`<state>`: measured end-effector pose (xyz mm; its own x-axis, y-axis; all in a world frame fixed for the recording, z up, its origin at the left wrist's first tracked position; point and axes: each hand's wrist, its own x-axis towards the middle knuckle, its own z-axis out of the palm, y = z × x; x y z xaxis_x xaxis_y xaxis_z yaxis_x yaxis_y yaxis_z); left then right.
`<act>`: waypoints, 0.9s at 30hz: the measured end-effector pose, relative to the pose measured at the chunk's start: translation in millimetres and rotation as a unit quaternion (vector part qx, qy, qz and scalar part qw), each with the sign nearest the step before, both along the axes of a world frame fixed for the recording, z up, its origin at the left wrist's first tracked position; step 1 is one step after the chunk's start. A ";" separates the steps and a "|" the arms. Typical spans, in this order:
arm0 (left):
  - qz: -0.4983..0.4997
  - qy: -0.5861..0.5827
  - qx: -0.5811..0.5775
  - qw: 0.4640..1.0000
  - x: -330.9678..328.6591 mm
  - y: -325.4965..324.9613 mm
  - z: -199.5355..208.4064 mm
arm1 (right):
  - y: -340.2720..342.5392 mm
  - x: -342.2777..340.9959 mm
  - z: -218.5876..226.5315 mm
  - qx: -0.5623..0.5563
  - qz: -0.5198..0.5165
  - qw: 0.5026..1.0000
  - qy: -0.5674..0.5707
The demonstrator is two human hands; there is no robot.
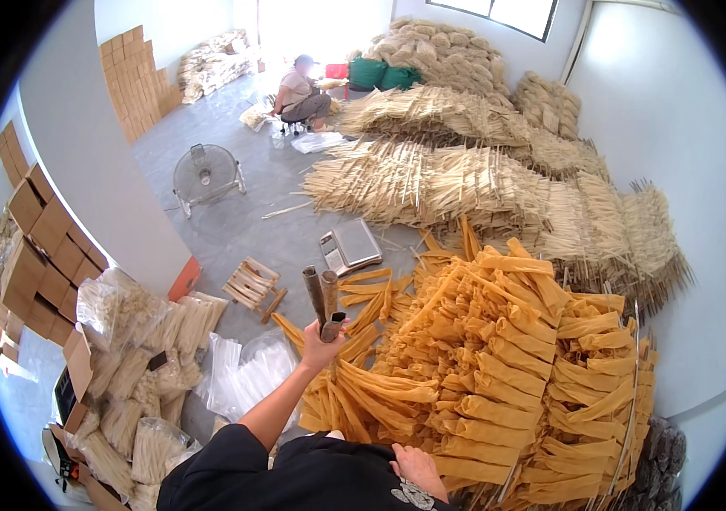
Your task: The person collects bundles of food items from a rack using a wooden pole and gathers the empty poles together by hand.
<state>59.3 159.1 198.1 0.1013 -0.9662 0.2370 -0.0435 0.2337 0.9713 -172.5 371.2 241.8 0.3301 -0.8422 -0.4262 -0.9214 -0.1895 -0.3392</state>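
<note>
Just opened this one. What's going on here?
The person's left hand grips a few brown tubes, held upright over the floor. Their right hand is low, beside the big heap of yellow strips; whether it touches them is unclear. A scale and a small wooden stool stand on the floor beyond. Further back, another person sits near piles of pale bundles.

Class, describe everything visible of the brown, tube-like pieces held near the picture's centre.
At least three brown, tube-like pieces show, long and narrow, their surfaces mottled and dull. Their dark, rounded ends look hollow; the material is unclear. Two lie side by side, pointing away from the person; one looks shorter. The bare left hand grips their near ends.
</note>
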 end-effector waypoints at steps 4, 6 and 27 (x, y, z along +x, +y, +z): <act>-0.003 -0.004 0.005 1.000 1.5 -0.3 -2.3 | 1.7 -0.7 -0.8 0.000 -0.004 1.000 -0.001; -0.006 -0.009 0.008 1.000 2.5 -0.4 -3.8 | 1.9 -1.0 -0.8 0.001 -0.006 1.000 -0.003; 0.004 0.020 -0.009 1.000 -0.9 4.0 -6.6 | 0.6 -2.2 2.1 -0.005 -0.002 1.000 -0.013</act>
